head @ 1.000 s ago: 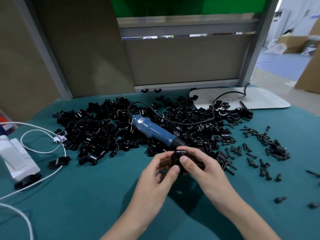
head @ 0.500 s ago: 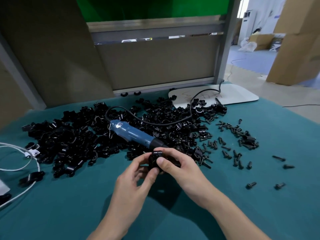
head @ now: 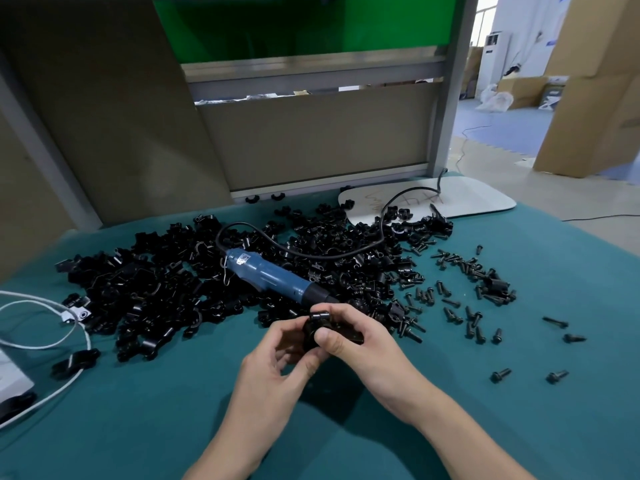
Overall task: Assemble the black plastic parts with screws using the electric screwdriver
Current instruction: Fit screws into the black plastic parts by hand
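Both hands (head: 363,344) — fingers curled — pinch one black part (head: 317,329).

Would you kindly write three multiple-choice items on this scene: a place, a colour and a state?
1. Where does the electric screwdriver lie? A: on the heap of black parts; B: on the floor; C: in a hand.
2. What colour is its body? A: red; B: blue; C: yellow.
3. What are the left hand and right hand doing? A: lying flat; B: holding one black part; C: gripping the screwdriver.
Answers: A, it rests across the heap; B, its casing is blue; B, both hands' fingers curl round the part.
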A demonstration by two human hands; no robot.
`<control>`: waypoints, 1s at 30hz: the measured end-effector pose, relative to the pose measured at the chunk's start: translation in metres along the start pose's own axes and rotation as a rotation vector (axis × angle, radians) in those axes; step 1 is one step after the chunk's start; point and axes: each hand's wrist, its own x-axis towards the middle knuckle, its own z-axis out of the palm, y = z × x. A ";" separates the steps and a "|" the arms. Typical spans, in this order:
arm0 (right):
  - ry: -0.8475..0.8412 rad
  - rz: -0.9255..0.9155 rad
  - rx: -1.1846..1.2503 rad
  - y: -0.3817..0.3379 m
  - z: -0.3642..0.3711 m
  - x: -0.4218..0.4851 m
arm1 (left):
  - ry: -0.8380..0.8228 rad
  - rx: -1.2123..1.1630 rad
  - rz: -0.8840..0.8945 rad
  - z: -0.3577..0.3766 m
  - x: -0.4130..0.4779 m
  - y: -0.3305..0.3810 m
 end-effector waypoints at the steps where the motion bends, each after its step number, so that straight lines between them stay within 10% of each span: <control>1: -0.002 -0.004 -0.012 0.000 0.000 0.000 | -0.004 -0.002 -0.001 0.000 0.000 -0.001; 19: 0.133 -0.110 0.056 0.002 -0.008 -0.005 | 0.067 0.106 0.079 0.001 -0.001 0.000; 30: 1.071 -0.320 0.044 -0.028 -0.174 -0.046 | -0.242 0.614 0.221 0.090 0.047 0.044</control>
